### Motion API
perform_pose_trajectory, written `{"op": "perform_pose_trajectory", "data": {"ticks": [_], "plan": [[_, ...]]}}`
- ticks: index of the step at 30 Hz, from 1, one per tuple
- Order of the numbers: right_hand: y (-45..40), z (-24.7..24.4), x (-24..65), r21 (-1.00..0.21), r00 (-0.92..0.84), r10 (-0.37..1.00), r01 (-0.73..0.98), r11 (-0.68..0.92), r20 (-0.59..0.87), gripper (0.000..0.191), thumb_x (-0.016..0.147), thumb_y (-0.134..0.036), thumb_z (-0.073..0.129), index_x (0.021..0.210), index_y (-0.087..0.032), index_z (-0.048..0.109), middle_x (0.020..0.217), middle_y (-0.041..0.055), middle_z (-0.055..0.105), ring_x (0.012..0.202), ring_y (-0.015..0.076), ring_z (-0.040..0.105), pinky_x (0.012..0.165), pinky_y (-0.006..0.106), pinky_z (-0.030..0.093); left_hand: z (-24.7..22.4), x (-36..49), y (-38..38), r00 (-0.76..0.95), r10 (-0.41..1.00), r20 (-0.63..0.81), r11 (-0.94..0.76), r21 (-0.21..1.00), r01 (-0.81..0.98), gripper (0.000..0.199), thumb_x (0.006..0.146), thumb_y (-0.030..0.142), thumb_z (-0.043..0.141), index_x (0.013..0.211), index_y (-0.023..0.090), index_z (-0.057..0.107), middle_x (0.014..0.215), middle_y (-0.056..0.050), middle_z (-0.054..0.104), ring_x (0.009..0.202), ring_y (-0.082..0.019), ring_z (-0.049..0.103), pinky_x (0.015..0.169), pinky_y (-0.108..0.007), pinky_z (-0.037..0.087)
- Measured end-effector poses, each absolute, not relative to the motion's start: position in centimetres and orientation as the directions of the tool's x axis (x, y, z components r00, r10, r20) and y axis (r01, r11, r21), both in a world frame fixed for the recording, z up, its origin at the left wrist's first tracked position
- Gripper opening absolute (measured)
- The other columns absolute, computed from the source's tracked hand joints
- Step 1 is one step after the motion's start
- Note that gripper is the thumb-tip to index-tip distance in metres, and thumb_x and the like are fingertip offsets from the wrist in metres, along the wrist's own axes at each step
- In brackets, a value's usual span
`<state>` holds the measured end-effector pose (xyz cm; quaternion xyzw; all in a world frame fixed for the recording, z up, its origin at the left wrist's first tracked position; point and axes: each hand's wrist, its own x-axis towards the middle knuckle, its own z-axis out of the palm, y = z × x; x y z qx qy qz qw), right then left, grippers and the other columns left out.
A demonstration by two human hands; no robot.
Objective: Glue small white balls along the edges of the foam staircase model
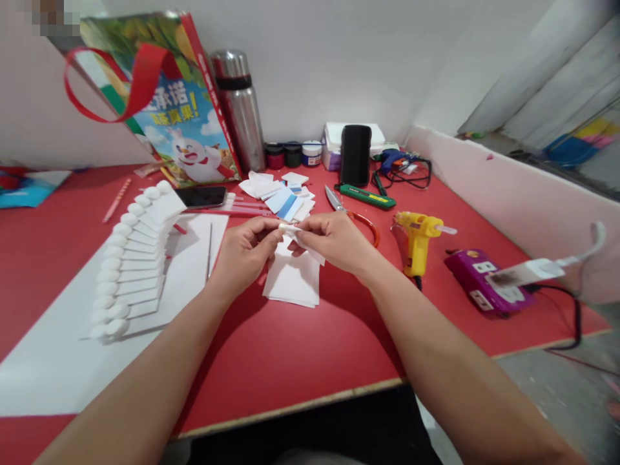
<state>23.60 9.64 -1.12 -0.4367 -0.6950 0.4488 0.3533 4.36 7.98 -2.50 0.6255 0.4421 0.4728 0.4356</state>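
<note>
Over the red table, my left hand [246, 250] pinches the left end of a small white paper piece [289, 228] between thumb and fingers. My right hand [335, 237] is closed on the same piece's other end, and part of it is hidden by the fingers. Just below my hands lies a small stack of white paper [293, 282]. To the left, a curved row of white paper pieces with rounded ends [140, 255] stands side by side on a large white sheet [46, 358].
Behind my hands lie paper scraps [285, 197], orange-handled scissors [365, 223] and a green utility knife [367, 196]. A yellow glue gun [419, 239] and purple box [484, 281] stand right. A steel flask [245, 116], gift bag [188, 123] and black phone [356, 155] are at the back.
</note>
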Motion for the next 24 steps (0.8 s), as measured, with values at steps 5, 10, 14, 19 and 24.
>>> {"op": "perform_pose_trajectory", "data": {"ticks": [5, 10, 14, 19, 24], "plan": [[9.52, -0.14, 23.72, -0.996, -0.390, 0.916, 0.015, -0.093, -0.092, 0.017, 0.088, -0.029, 0.072, 0.084, -0.013, 0.076, 0.084, 0.0104, 0.078, 0.073, 0.0194, 0.075, 0.072, 0.032, 0.060, -2.39, 4.14, 8.08, 0.178, 0.962, 0.204, -0.231, 0.963, 0.141, 0.016, 0.090, 0.028, 0.068, 0.099, 0.015, 0.073, 0.060, 0.003, 0.058, 0.045, -0.009, 0.050, 0.045, -0.023, 0.039], [9.56, -0.43, 23.58, -0.969, -0.457, 0.864, -0.019, -0.248, -0.212, 0.033, 0.097, -0.039, 0.063, 0.082, -0.011, 0.073, 0.082, 0.0096, 0.075, 0.057, 0.0115, 0.064, 0.057, 0.025, 0.054, -2.14, 4.26, 7.87, 0.200, 0.958, 0.204, -0.240, 0.955, 0.172, 0.017, 0.089, 0.028, 0.069, 0.097, 0.014, 0.072, 0.060, 0.003, 0.058, 0.043, -0.009, 0.049, 0.042, -0.023, 0.038], [9.42, -0.67, 23.42, -0.967, -0.503, 0.838, -0.020, -0.253, -0.209, 0.034, 0.099, -0.034, 0.061, 0.074, -0.012, 0.066, 0.067, 0.0001, 0.060, 0.051, 0.0055, 0.043, 0.051, 0.021, 0.039, -2.19, 4.43, 7.83, 0.209, 0.950, 0.232, -0.271, 0.944, 0.187, 0.016, 0.089, 0.029, 0.069, 0.094, 0.015, 0.072, 0.062, 0.002, 0.058, 0.043, -0.008, 0.049, 0.041, -0.022, 0.037], [9.26, -0.40, 23.29, -0.956, -0.455, 0.851, -0.001, -0.293, -0.261, 0.034, 0.098, -0.032, 0.061, 0.070, -0.013, 0.059, 0.065, -0.0031, 0.047, 0.054, 0.0066, 0.037, 0.050, 0.022, 0.030, -2.24, 4.48, 7.86, 0.206, 0.957, 0.206, -0.241, 0.957, 0.164, 0.016, 0.088, 0.030, 0.070, 0.094, 0.016, 0.072, 0.063, 0.002, 0.058, 0.043, -0.007, 0.048, 0.041, -0.022, 0.038], [9.32, -0.39, 23.28, -0.960, -0.456, 0.853, 0.010, -0.278, -0.252, 0.036, 0.096, -0.036, 0.063, 0.069, -0.014, 0.059, 0.064, -0.0029, 0.044, 0.055, 0.0075, 0.031, 0.050, 0.024, 0.024, -2.43, 4.49, 7.81, 0.195, 0.963, 0.186, -0.215, 0.967, 0.136, 0.020, 0.088, 0.032, 0.071, 0.099, 0.015, 0.074, 0.066, 0.002, 0.059, 0.044, -0.007, 0.049, 0.041, -0.022, 0.038]]}}
